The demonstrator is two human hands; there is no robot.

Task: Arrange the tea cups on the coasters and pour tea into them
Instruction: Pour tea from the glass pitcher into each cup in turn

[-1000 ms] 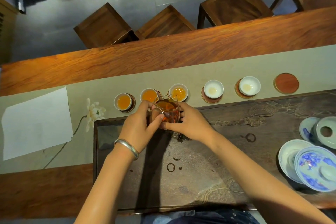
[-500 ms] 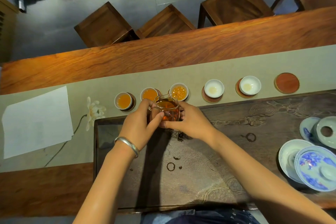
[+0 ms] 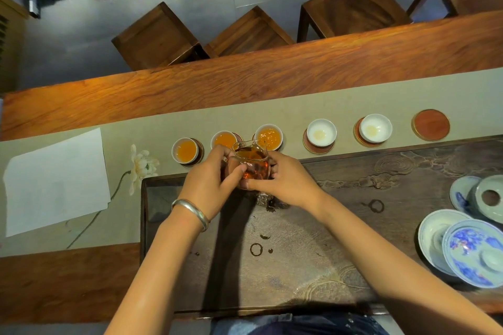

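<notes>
A row of small white cups stands on round red-brown coasters along the beige runner. The left cup [image 3: 186, 150], the second cup [image 3: 223, 140] and the third cup [image 3: 269, 135] hold amber tea. The fourth cup [image 3: 321, 132] and fifth cup [image 3: 375, 128] show only a pale trace at the bottom. The far right coaster [image 3: 430, 124] is bare. A glass pitcher [image 3: 251, 163] with dark tea sits between my left hand [image 3: 208, 185] and my right hand [image 3: 288, 183], both gripping it, its spout just in front of the third cup.
A dark carved tea tray [image 3: 313, 247] with wet ring marks lies under my arms. Blue-and-white bowls and lids [image 3: 468, 250] sit at its right end. A white sheet of paper [image 3: 54, 182] lies at the left. Wooden stools [image 3: 155, 35] stand beyond the table.
Tea in the third cup looks slightly fuller and rippled. Both hands and the pitcher have stayed almost in the same place.
</notes>
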